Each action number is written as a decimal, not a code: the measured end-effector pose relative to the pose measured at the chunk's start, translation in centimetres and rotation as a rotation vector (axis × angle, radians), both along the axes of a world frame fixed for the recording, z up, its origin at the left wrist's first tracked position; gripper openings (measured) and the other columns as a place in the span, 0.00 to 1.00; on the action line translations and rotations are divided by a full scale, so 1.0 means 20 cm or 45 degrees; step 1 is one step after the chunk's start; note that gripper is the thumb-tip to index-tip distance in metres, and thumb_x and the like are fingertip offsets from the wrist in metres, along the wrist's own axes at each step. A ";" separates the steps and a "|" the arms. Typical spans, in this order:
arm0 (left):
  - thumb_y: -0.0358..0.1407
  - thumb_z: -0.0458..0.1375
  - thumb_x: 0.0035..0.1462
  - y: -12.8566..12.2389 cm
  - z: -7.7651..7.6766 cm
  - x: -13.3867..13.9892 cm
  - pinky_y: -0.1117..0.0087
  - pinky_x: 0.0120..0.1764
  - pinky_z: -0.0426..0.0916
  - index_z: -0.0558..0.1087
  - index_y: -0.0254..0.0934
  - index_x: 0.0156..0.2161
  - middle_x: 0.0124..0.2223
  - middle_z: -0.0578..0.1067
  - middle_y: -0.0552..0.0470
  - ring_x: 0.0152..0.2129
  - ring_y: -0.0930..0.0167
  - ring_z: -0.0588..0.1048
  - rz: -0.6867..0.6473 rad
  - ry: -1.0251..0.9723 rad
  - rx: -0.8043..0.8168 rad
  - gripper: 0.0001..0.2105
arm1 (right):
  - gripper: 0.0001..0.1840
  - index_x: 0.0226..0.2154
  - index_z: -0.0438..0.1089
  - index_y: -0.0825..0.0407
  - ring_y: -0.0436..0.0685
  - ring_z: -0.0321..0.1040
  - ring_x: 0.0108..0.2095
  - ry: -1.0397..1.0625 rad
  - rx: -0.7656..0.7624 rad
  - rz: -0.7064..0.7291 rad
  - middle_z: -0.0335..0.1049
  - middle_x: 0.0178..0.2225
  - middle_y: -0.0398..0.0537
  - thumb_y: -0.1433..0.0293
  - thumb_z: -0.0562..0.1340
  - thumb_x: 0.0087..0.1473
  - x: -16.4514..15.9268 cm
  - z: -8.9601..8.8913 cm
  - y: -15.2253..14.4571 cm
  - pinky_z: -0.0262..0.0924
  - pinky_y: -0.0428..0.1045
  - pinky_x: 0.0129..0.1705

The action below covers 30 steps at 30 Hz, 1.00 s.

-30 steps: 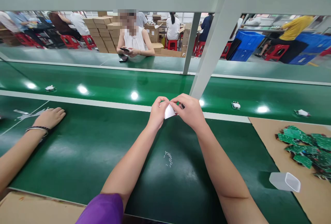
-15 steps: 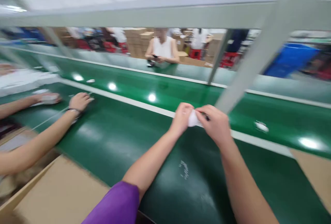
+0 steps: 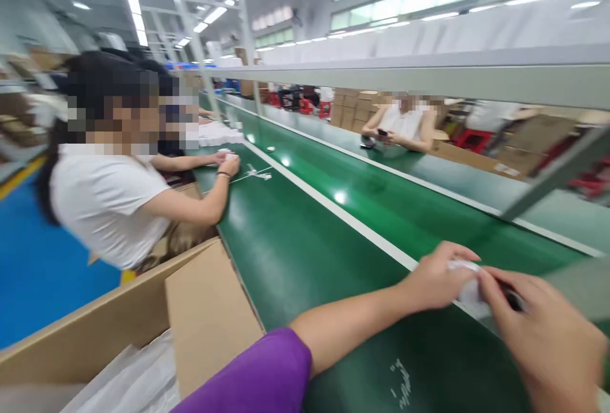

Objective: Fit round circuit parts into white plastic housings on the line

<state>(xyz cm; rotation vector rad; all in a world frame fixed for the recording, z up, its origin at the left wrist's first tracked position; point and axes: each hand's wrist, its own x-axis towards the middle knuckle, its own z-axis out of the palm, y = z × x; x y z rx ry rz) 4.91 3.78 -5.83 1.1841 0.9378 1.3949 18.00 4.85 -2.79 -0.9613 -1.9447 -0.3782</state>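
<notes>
The small white piece (image 3: 464, 286) sat pinched between my two hands, just above the near edge of the green table (image 3: 305, 254), close to the pale stripe (image 3: 333, 206) that ran along its length. My left hand (image 3: 436, 279) closed on it from the left with fingers curled over its top, and my right hand (image 3: 548, 330) pressed against it from the right, blurred and partly cut by the frame, so both hands were together and clamped on that one piece. What the piece was exactly I could not tell; something dark showed by my right fingers. Nearer me than the piece, a scatter of tiny white specks (image 3: 400, 384) lay on the table. Left of the piece, beyond my purple sleeve (image 3: 257, 375), an open cardboard box (image 3: 204, 311) held clear plastic bags (image 3: 138, 375). Farther along the table from the piece, a co-worker in a white shirt (image 3: 105, 203) rested both hands on the surface. My view pointed away from my hands, so I judged my grip could slip and the piece could drop onto the table.
</notes>
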 end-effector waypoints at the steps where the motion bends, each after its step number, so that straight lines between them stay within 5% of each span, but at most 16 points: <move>1: 0.39 0.54 0.54 0.01 -0.01 0.01 0.63 0.48 0.68 0.67 0.38 0.47 0.45 0.72 0.49 0.41 0.67 0.71 0.017 -0.033 0.025 0.16 | 0.23 0.28 0.71 0.49 0.59 0.70 0.26 -0.104 0.115 0.006 0.74 0.27 0.51 0.53 0.52 0.65 -0.03 0.03 -0.03 0.49 0.52 0.21; 4: 0.35 0.53 0.54 0.04 -0.02 0.02 0.69 0.42 0.67 0.66 0.37 0.46 0.40 0.71 0.51 0.36 0.71 0.70 -0.003 -0.121 0.072 0.13 | 0.18 0.30 0.72 0.52 0.53 0.71 0.26 -0.182 0.168 -0.016 0.74 0.27 0.47 0.63 0.54 0.66 -0.07 0.07 -0.06 0.58 0.47 0.25; 10: 0.32 0.53 0.56 0.05 -0.02 0.02 0.73 0.35 0.64 0.65 0.37 0.44 0.36 0.71 0.54 0.31 0.74 0.69 -0.007 -0.250 0.116 0.10 | 0.13 0.31 0.73 0.53 0.50 0.70 0.26 -0.134 0.065 -0.009 0.74 0.29 0.45 0.68 0.56 0.64 -0.06 0.06 -0.08 0.60 0.45 0.27; 18: 0.35 0.56 0.56 0.07 -0.01 -0.01 0.73 0.33 0.62 0.66 0.38 0.42 0.33 0.72 0.55 0.30 0.74 0.70 0.089 -0.267 0.093 0.09 | 0.14 0.40 0.77 0.50 0.51 0.67 0.26 -0.122 -0.124 0.076 0.73 0.34 0.47 0.67 0.55 0.64 -0.06 0.02 -0.08 0.58 0.46 0.25; 30: 0.37 0.60 0.49 0.07 0.02 -0.03 0.77 0.23 0.61 0.66 0.37 0.39 0.27 0.72 0.57 0.20 0.76 0.69 0.005 -0.525 -0.051 0.12 | 0.15 0.40 0.78 0.48 0.52 0.64 0.26 0.076 -0.400 0.263 0.69 0.32 0.47 0.69 0.54 0.62 -0.07 0.06 -0.11 0.61 0.48 0.28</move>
